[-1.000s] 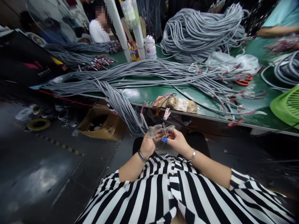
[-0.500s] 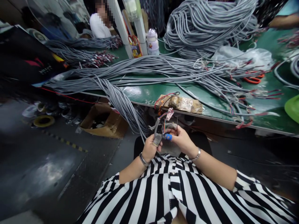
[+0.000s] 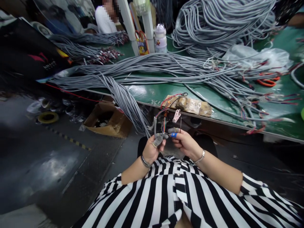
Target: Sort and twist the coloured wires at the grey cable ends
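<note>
My left hand [image 3: 153, 148] is closed around the end of a grey cable [image 3: 155, 126], with grey tape on the fingertips. Thin coloured wires [image 3: 164, 124] fan out of the cable's stripped end. My right hand [image 3: 184, 142] pinches those wires just to the right; its thumb wears a blue cap and a finger is taped. Both hands are held close together above my lap, below the edge of the green table [image 3: 152, 95]. A pink clip [image 3: 176, 116] hangs from the table edge just above my hands.
Long bundles of grey cable [image 3: 152, 68] lie across the table and spill over its edge. A big coil [image 3: 220, 25] sits behind. A taped brown block [image 3: 190, 105], orange scissors [image 3: 267, 82], a bottle [image 3: 160, 38], a floor cardboard box [image 3: 104, 118] and another seated person [image 3: 104, 19] are around.
My hands have risen a little toward the table edge. The left hand has turned the cable end upright, and the coloured wires now stick up between both hands.
</note>
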Motion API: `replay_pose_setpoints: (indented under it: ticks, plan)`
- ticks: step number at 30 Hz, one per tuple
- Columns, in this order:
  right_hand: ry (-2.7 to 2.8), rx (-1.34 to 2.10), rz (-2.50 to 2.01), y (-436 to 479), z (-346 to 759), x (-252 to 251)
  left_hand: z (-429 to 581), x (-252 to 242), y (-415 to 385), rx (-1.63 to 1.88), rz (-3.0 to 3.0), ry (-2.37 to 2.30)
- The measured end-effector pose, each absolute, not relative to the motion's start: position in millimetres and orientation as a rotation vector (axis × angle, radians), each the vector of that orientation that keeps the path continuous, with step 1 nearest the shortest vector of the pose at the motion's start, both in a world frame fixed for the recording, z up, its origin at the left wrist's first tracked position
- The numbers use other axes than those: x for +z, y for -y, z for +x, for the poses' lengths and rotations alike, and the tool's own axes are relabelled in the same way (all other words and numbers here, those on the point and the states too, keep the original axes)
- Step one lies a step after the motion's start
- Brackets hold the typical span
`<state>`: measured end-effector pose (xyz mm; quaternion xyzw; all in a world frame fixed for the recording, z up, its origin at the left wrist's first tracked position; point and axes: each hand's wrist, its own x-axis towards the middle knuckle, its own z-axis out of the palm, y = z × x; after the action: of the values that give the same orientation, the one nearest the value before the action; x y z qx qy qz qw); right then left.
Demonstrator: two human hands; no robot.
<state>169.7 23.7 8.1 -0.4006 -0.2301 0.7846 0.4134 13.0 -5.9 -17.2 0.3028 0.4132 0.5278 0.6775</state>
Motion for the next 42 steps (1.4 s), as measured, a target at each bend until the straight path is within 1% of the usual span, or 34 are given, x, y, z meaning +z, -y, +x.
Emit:
replay_pose_setpoints:
  ticks: [2,4,7,9,11,13,16,18,22,29,32,36,38,42]
  plan:
    - [0.536,2.026,-1.025,-23,170,0,9,-13,4,1.22,0.619,-0.845]
    - [0.579,1.966,-1.079,-21,173,-5,4,-9,2,1.262,0.578,-0.799]
    - [1.002,1.586,-1.123,-10,180,0,-3,-7,3,1.31,0.553,-0.802]
    - [1.501,1.226,-0.961,-1,183,12,-6,-9,7,1.316,0.565,-0.824]
    - [1.831,0.95,-0.708,4,182,24,-7,-13,11,1.299,0.591,-0.832]
    - [1.942,0.772,-0.656,5,176,33,-6,-16,16,1.27,0.613,-0.827]
    - [1.966,0.685,-0.831,-4,164,33,-5,-19,18,1.215,0.635,-0.84]
    - [1.991,0.687,-0.904,-12,159,29,-6,-20,19,1.169,0.669,-0.866]
    - [2.095,0.7,-0.912,-20,162,23,-9,-23,20,1.116,0.737,-0.938]
    - [2.176,0.806,-0.796,-26,175,28,-12,-22,18,1.052,0.764,-0.868]
    - [2.13,0.943,-0.708,-28,179,32,-14,-18,16,0.979,0.744,-0.777]
    - [2.064,1.234,-0.607,-31,191,30,-16,-18,13,0.927,0.732,-0.697]
    - [1.978,1.373,-0.647,-32,201,26,-16,-19,13,0.919,0.724,-0.683]
    - [1.677,1.564,-0.89,-23,220,10,-12,-23,12,0.89,0.751,-0.685]
